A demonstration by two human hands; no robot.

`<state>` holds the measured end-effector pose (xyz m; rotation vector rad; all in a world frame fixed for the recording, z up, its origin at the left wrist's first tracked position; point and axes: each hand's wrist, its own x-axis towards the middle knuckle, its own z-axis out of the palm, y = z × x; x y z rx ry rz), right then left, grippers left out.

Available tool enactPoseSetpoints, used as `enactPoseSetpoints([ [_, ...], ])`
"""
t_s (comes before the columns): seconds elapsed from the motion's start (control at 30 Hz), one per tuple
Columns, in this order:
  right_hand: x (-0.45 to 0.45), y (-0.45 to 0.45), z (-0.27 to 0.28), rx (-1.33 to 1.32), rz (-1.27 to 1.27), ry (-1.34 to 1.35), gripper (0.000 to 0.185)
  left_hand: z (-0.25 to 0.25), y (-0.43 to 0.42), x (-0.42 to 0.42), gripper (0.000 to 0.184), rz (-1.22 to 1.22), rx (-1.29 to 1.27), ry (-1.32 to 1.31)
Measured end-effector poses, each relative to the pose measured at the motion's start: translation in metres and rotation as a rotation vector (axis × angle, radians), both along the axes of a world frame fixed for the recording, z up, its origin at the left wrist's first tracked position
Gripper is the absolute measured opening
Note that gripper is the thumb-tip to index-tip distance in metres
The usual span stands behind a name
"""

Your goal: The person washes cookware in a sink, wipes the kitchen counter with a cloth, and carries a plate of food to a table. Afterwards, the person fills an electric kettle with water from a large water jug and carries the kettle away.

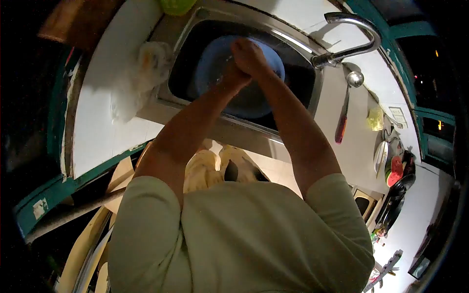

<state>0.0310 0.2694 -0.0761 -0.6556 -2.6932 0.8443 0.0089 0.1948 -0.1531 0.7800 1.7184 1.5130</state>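
A blue basin [207, 61] sits inside the dark sink [300, 78], with what looks like water in it. Over the basin my two hands are pressed together. My right hand [250, 56] is on top and farther forward, its fingers curled closed. Just below and to the left, my left hand [236, 74] touches it, also closed as far as it shows. Whatever lies between or inside the hands is hidden.
A curved metal faucet [359, 49] rises at the sink's right. Beside it lies a ladle [345, 112]. A crumpled clear plastic bag [149, 63] is left of the sink. Watermelon [394, 171] and black pans [398, 195] are farther right. A green object [177, 5] shows at the top.
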Motion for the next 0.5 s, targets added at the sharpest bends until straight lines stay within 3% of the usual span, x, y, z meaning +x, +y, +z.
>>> enactPoseSetpoints([
  [0.07, -0.001, -0.004, -0.018, 0.102, -0.027, 0.079, 0.026, -0.012, 0.003, 0.003, 0.054, 0.032, 0.116, 0.181],
  [0.17, 0.012, -0.024, 0.015, -0.136, -0.155, 0.138, 0.026, -0.071, 0.005, -0.025, 0.054, -0.047, 0.095, 0.688],
  [0.2, 0.016, -0.004, -0.005, -0.176, -0.105, 0.037, 0.026, -0.097, 0.004, -0.045, 0.056, -0.094, 0.040, 0.901],
  [0.23, 0.019, 0.017, -0.026, -0.212, -0.053, -0.065, 0.027, -0.082, -0.006, -0.048, 0.052, -0.157, 0.042, 0.911],
  [0.3, 0.059, 0.013, -0.022, -0.444, -0.059, -0.067, 0.024, -0.038, -0.027, -0.038, 0.046, -0.307, 0.044, 0.814],
  [0.37, 0.098, -0.005, -0.012, -0.844, -0.123, 0.095, 0.023, 0.007, -0.050, -0.027, 0.043, -0.439, 0.014, 0.592],
  [0.4, 0.116, -0.015, -0.005, -1.021, -0.164, 0.188, 0.022, 0.030, -0.060, -0.019, 0.043, -0.489, -0.004, 0.438],
  [0.43, 0.134, -0.022, 0.004, -1.258, -0.253, 0.288, 0.018, 0.077, -0.068, -0.005, 0.040, -0.478, -0.100, 0.085],
  [0.47, 0.150, -0.026, 0.002, -1.260, -0.228, 0.363, 0.020, 0.111, -0.073, 0.010, 0.037, -0.451, -0.208, -0.265],
  [0.5, 0.167, -0.027, -0.005, -1.259, -0.195, 0.432, 0.023, 0.114, -0.072, 0.016, 0.036, -0.451, -0.158, -0.316],
])
